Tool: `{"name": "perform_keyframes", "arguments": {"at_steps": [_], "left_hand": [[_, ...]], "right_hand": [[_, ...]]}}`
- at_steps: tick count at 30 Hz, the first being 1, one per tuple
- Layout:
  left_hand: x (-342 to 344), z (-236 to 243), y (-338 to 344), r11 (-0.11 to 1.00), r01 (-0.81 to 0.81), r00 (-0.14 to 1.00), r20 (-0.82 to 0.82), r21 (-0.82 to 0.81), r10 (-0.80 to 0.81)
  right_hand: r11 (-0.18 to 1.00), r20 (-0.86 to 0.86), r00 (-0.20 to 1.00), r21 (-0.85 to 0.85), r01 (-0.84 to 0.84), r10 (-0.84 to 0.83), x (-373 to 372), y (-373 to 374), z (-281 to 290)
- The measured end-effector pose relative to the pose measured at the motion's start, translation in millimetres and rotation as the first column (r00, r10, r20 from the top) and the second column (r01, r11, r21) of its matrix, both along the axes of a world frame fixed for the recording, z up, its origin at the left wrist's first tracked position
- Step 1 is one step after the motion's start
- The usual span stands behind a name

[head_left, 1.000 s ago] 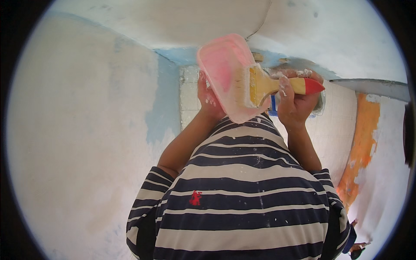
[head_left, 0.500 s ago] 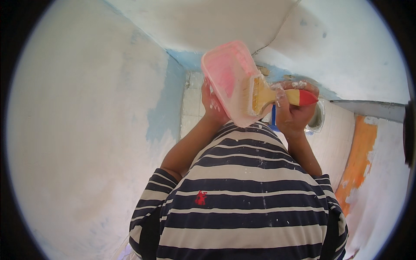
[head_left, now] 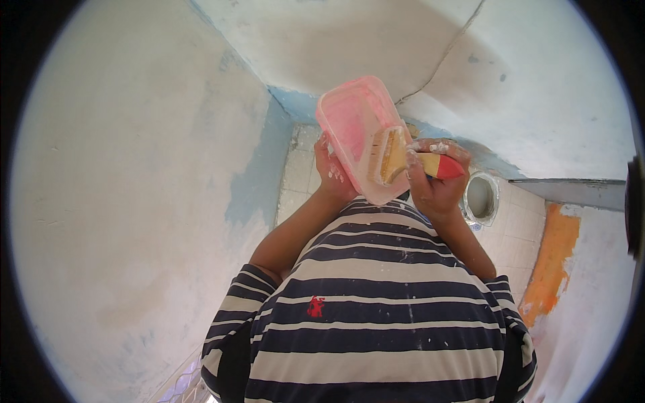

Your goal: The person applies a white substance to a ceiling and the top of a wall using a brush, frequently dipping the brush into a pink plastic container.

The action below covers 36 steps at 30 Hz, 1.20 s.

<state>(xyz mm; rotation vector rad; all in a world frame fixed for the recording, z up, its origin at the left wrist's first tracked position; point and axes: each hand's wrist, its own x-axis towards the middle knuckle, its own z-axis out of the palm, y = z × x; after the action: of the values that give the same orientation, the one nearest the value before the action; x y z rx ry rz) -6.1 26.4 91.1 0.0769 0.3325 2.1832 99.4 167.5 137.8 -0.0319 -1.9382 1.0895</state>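
Observation:
My left hand (head_left: pixel 334 169) grips a pink plastic tub (head_left: pixel 349 114) by its left side, tilted so that its inside shows. A pale coating lies over the tub's lower right inside. My right hand (head_left: pixel 440 183) is closed around a flat paintbrush (head_left: pixel 395 158), whose wooden handle ends in a red tip. The brush head is at the tub's right part, its bristles over the pale coating; whether they touch it I cannot tell. White smears mark the fingers of both hands.
Patchy white and blue walls (head_left: pixel 154 181) meet in a corner ahead. A long crack (head_left: pixel 443 57) runs down the far wall. At the right, a round white-rimmed basin-like thing (head_left: pixel 481 199) stands on the tiled floor (head_left: pixel 514 221), near an orange painted strip (head_left: pixel 551 262).
The brush has moved left and slightly down, farther over the tub. The tub sits a little lower in view. More of the round basin-like thing shows beside my right hand.

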Motion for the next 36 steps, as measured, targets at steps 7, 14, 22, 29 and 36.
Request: {"name": "perform_keyframes", "arguments": {"at_steps": [7, 14, 22, 29, 36], "left_hand": [[-1.9, 7.7, 4.4, 0.999, 0.011, 1.000, -0.009, -0.036, -0.011], [3.4, 7.1, 4.1, 0.978, 0.078, 0.991, -0.093, -0.195, -0.098], [-6.2, -21.9, -6.4, 0.923, 0.222, 0.973, -0.016, 0.313, -0.229], [-13.4, -41.0, -12.9, 0.978, 0.191, 0.981, 0.010, 0.088, -0.192], [-11.2, -28.2, -10.1, 0.990, 0.130, 0.988, -0.094, 0.061, -0.124]], "right_hand": [[0.997, -0.025, 0.999, -0.071, 0.026, -0.028, -0.3, -5.1, 4.2], [0.992, 0.096, 0.992, -0.096, 0.086, -0.077, 4.3, -2.9, 23.9], [0.958, 0.227, 0.971, -0.286, -0.008, 0.076, -16.5, -14.8, 52.1], [0.994, 0.237, 0.971, -0.113, 0.015, 0.012, -30.0, -18.8, 38.9], [0.944, 0.247, 0.963, -0.330, -0.026, 0.113, -27.5, -18.1, 45.7]]}}
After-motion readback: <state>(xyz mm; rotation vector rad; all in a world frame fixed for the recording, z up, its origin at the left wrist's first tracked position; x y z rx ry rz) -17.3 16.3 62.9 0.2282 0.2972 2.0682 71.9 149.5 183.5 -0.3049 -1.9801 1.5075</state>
